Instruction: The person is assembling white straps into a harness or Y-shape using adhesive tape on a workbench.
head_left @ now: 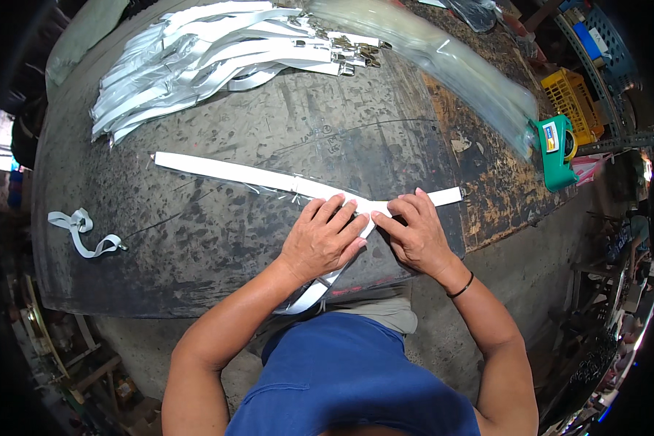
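A pair of white elastic suspenders (232, 171) lies across the dark table in front of me, its long strap inside a thin clear sleeve. The straps meet under my hands, with one short end reaching right and another strap (309, 296) hanging toward the near edge. My left hand (325, 236) rests on the strap left of the junction, fingers slightly spread and laid over it. Just right of the junction, my right hand (419, 231) has bent fingers over the strap and its thumb against the band. What lies under the fingers is hidden.
A pile of bagged white suspenders (211, 54) with metal clips lies at the back left. Clear plastic sleeves (450, 62) stretch along the back right, beside a green tape dispenser (556, 152). A loose coiled white strap (83, 231) sits at left. A yellow basket (570, 102) stands beyond.
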